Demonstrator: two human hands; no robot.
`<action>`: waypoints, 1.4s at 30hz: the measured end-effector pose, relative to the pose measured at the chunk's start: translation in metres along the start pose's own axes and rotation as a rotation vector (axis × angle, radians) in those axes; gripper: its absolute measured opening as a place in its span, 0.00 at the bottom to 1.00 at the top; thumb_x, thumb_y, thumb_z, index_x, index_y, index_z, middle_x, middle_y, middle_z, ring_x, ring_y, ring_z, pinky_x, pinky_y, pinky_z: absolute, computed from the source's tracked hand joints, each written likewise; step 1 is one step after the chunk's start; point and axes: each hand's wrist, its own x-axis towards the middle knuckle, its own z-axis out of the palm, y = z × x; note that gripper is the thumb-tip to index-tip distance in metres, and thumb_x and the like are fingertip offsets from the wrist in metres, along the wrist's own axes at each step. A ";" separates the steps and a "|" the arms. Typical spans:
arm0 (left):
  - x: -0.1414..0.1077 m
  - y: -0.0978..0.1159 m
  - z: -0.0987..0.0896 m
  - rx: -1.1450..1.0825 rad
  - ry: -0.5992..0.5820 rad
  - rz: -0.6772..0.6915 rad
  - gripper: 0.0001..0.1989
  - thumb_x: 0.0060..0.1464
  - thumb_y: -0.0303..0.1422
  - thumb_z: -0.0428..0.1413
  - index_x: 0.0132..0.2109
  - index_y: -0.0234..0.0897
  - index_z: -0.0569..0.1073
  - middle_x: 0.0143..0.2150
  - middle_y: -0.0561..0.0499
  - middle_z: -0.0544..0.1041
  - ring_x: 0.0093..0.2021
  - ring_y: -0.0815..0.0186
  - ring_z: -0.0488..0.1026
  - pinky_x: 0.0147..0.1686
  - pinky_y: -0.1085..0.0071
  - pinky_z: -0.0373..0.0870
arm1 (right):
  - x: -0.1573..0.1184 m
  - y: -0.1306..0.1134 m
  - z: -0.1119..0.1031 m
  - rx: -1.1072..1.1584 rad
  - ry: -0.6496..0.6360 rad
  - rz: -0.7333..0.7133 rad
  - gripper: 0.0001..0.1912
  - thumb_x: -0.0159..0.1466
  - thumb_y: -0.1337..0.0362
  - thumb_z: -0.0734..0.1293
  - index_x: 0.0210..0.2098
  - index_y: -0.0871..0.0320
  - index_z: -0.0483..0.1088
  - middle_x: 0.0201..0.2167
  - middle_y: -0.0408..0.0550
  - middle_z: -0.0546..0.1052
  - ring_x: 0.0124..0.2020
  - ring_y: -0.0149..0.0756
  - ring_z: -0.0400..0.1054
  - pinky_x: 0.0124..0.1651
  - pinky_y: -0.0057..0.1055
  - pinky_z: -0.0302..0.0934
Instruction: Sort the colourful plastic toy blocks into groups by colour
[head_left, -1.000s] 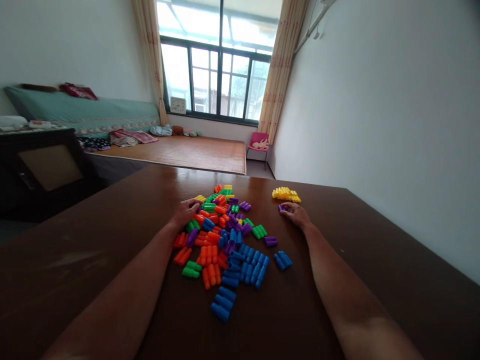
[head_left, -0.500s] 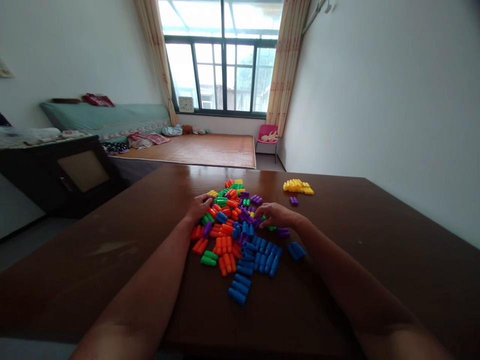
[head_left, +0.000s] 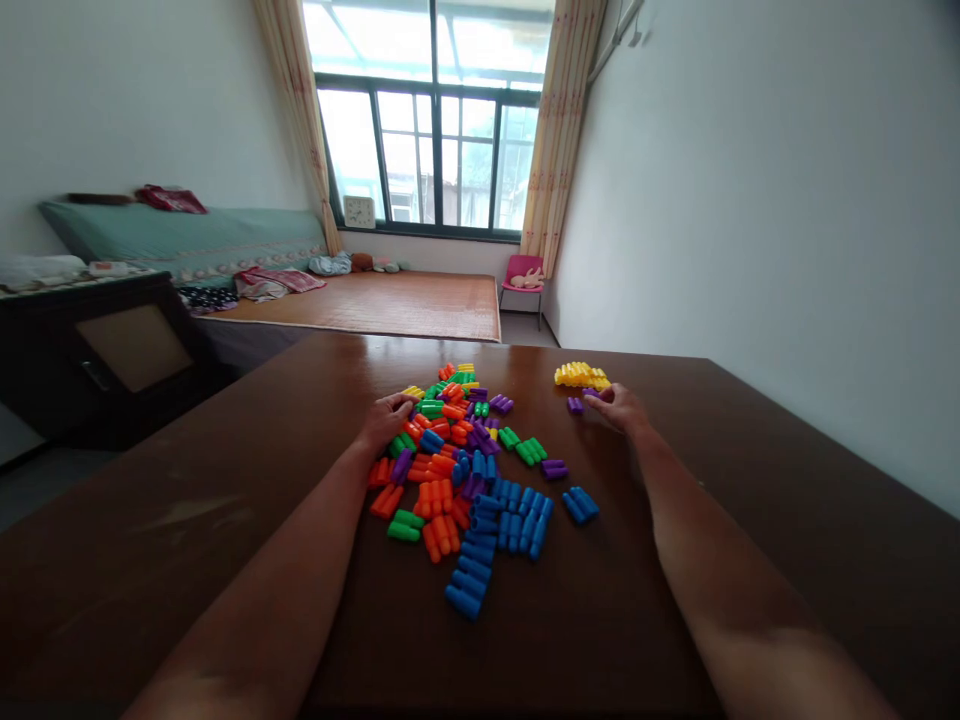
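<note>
Right hand [head_left: 624, 410]: grip pinched on purple block [head_left: 591, 394] | left hand [head_left: 386, 420]: beside block pile [head_left: 442, 465], grip unclear from here | block: looks light, stiff, slick; sides pinch best

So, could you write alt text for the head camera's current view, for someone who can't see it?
A person's right hand touches a purple piece near a yellow cluster on a dark brown table, while the left hand is at the edge of a scattered multicolored pile of similar pieces. Beyond are a bed and bright window.
</note>
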 end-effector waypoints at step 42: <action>-0.003 0.004 0.000 -0.009 0.002 0.021 0.18 0.42 0.43 0.55 0.35 0.34 0.80 0.28 0.51 0.78 0.29 0.64 0.71 0.30 0.72 0.66 | -0.095 -0.134 0.071 0.314 -0.469 -0.673 0.13 0.59 0.59 0.67 0.43 0.55 0.73 0.35 0.46 0.77 0.34 0.34 0.71 0.40 0.31 0.64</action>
